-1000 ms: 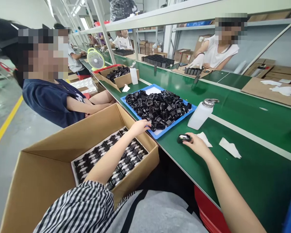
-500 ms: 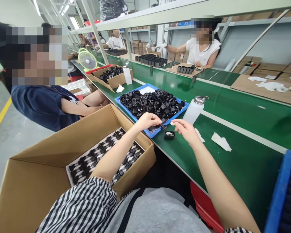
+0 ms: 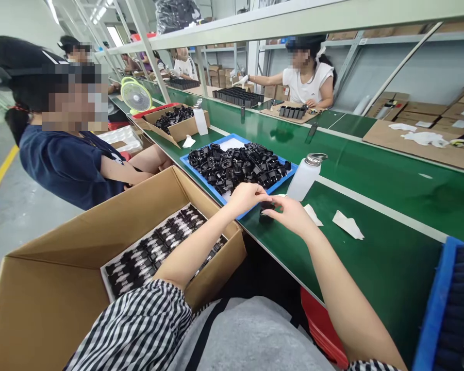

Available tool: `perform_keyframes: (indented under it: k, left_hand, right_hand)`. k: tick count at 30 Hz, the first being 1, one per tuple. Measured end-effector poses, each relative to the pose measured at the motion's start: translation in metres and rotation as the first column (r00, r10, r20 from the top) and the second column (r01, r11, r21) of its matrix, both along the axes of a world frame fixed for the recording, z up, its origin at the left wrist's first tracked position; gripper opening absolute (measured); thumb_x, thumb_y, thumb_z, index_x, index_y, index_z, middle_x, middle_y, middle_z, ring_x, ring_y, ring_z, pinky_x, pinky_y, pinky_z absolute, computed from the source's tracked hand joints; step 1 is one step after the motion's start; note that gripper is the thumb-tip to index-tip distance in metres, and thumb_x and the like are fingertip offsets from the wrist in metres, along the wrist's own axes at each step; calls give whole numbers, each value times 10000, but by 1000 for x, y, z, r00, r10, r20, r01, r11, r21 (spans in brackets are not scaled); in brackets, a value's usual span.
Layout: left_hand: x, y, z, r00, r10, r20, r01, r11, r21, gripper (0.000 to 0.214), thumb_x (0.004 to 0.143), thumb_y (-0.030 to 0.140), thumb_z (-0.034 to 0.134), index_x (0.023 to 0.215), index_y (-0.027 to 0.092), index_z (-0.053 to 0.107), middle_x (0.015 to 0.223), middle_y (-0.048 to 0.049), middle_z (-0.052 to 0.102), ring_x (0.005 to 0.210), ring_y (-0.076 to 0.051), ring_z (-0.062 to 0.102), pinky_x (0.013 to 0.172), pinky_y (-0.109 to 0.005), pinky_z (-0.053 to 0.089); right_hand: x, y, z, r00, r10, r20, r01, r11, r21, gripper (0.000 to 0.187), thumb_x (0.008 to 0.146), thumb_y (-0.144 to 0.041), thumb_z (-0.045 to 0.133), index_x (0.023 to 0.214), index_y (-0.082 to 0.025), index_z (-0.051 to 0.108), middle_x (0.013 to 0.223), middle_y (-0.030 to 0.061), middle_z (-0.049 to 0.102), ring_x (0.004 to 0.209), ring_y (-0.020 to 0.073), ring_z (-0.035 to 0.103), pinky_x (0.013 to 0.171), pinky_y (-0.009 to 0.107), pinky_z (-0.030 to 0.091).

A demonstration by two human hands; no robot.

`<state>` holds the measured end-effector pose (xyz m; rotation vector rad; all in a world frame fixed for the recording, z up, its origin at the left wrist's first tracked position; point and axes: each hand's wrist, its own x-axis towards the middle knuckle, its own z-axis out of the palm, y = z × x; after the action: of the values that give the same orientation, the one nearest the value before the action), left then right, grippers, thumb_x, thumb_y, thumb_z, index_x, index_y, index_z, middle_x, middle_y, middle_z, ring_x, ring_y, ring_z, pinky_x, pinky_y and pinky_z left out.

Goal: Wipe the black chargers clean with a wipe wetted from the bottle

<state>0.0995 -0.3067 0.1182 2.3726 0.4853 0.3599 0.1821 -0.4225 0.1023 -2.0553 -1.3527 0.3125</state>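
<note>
My left hand [image 3: 248, 199] is closed in a pinch at the upper edge of a small black plug adapter [image 3: 266, 206], by the near corner of a blue tray [image 3: 220, 196]. My right hand [image 3: 291, 213] has its thumb and fingers around the same adapter, from the right. The fingertips of both hands meet there and hide most of the piece. Whatever the left fingertips pinch is hidden. Many loose black plug adapters [image 3: 235, 165] are heaped in the tray. Right behind my hands stands a white pump bottle [image 3: 303, 178].
An open cardboard box [image 3: 54, 288] at my left holds rows of black parts. White wipes [image 3: 348, 224] lie on the green table [image 3: 375, 268]. Another blue tray [image 3: 435, 309] is at the right edge. A co-worker [image 3: 65, 159] sits at left; another [image 3: 309, 85] sits across.
My hands have come together over the black piece that lay on the table. My right hand moved left and down around it. The view shifted slightly.
</note>
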Motion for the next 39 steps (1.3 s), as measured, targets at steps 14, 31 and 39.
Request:
perform_keyframes:
  k: [14,31,39]
  left_hand:
    - [-11,0,-55,981,-99,-168,94,995,-39,492,557,320,599,1000,141,483,903,-36,559,611,-103,509,597,-220,399]
    - [-6,-10,-54,988,-26,-152,38,996,78,307,634,279,507,932,206,520,741,11,581,674,-135,525,600,-221,381]
    - [-3,-9,-50,965,-60,-255,109,978,180,291,656,338,501,905,197,555,739,-15,587,704,-151,534,605,-219,386]
  right_hand:
    - [19,-8,-56,994,-30,-103,39,995,87,177,700,-192,482,863,-190,550,947,24,550,916,171,466,827,319,336]
    - [21,-3,-45,996,-22,-90,16,997,-72,197,659,-186,540,853,-223,538,798,-14,566,712,154,516,664,263,394]
    - [24,-2,-46,999,0,-49,-7,990,-140,222,672,-215,536,893,-204,549,854,20,566,760,171,523,675,264,397]
